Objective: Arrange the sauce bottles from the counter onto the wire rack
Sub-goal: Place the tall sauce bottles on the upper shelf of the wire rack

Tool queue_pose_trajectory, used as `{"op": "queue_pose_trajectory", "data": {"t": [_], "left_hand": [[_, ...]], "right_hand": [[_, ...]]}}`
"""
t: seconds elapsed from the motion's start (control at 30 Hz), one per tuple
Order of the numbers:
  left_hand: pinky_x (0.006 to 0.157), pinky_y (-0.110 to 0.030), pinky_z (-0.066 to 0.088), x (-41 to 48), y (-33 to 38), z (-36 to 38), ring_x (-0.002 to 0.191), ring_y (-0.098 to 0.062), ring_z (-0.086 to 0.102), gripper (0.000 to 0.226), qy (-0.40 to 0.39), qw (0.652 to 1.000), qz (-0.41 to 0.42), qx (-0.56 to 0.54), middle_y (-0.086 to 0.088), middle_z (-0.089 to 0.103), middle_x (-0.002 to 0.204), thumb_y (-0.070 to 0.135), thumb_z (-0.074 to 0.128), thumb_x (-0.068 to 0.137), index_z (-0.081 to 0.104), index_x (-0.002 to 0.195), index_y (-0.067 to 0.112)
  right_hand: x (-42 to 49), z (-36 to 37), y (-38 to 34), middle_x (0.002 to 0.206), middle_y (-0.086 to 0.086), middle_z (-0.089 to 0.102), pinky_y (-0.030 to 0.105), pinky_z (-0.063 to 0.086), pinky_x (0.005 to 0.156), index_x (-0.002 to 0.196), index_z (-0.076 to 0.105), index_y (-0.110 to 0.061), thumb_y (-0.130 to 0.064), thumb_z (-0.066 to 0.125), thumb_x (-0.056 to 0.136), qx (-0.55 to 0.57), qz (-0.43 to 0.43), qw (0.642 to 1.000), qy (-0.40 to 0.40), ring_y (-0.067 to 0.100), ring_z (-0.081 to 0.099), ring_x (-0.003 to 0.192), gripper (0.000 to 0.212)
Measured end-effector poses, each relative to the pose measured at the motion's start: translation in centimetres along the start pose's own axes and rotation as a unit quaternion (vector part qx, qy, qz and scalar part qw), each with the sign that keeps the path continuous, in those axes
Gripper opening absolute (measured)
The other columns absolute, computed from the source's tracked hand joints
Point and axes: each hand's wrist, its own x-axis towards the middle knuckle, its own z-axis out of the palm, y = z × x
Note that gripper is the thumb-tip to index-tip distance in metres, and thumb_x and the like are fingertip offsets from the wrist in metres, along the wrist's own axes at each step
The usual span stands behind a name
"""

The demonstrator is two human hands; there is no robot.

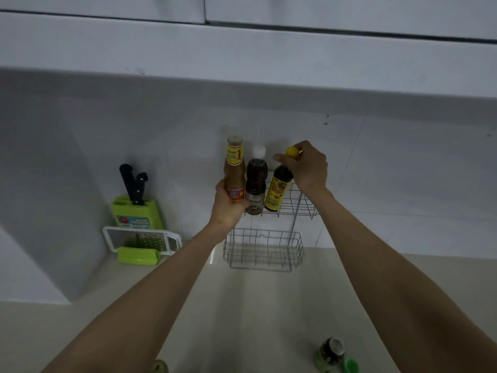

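A two-tier wire rack (298, 203) hangs on the tiled wall above the counter. Three bottles stand side by side at its upper tier. My left hand (228, 205) grips the base of the tall tan sauce bottle (234, 170) at the left. In the middle stands a dark bottle with a white cap (255, 184). My right hand (306, 165) holds the neck and yellow cap of the dark bottle with the yellow label (278, 189) on the right. The lower basket (265, 251) holds nothing. A dark green-labelled bottle (329, 354) remains on the counter at the bottom right.
A green knife block (137, 211) with black-handled knives stands in the left corner, with a white and green grater (139, 243) in front of it. A green cap (351, 366) lies by the counter bottle. White cabinets overhang above.
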Motion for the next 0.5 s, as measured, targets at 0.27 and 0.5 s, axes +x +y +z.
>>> {"op": "queue_pose_trajectory", "data": {"t": [0.27,0.5], "left_hand": [[0.092,-0.035,0.05,0.5,-1.0,-0.3,0.108,-0.021,0.056,0.075,-0.011,1.0,0.015,-0.017,-0.006,0.054,0.121,0.0,0.068,0.078,0.025,0.138,0.016],[0.061,-0.003,0.041,0.6,-1.8,-0.8,0.088,0.009,0.052,0.076,-0.023,0.999,0.038,0.016,0.02,0.05,0.104,0.003,0.069,0.078,0.025,0.138,0.021]], "right_hand": [[-0.3,1.6,2.0,0.083,-0.008,0.061,0.024,0.041,0.062,0.086,0.06,-0.023,-0.053,0.071,0.076,-0.018,-0.03,0.991,-0.128,0.013,0.059,0.08,0.033],[-2.4,1.7,5.8,0.127,0.001,0.059,0.043,0.048,0.1,0.135,0.043,-0.021,-0.017,0.078,0.077,0.147,0.043,0.941,-0.302,0.018,0.056,0.116,0.067]]}}
